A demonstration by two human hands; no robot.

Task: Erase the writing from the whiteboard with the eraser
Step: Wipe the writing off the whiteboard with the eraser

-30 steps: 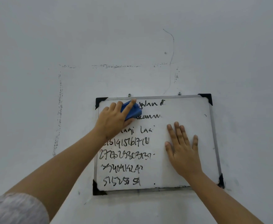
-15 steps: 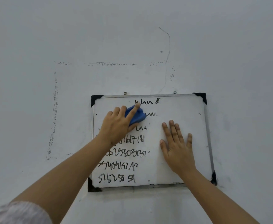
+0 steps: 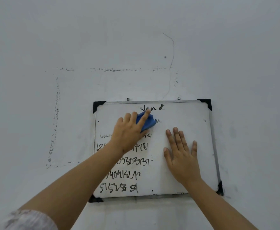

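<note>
A small whiteboard (image 3: 192,113) with a metal frame and black corner caps hangs on a white wall. Black handwriting (image 3: 119,188) fills its lower left in several rows of numbers; scraps of words remain near the top centre. My left hand (image 3: 127,131) presses a blue eraser (image 3: 148,122) against the upper middle of the board, index finger laid over it. The board's upper left is wiped clean. My right hand (image 3: 181,156) lies flat on the blank right half, fingers spread, holding nothing.
The wall (image 3: 136,39) around the board is bare, with a dotted rectangular outline of old marks (image 3: 56,122) up and left of the board and a thin crack (image 3: 172,63) above it. Two small hooks (image 3: 128,99) hold the board's top edge.
My left hand has slid the eraser rightward along the top rows, wiping away more of the words. The right hand stays flat in the same spot on the board.
</note>
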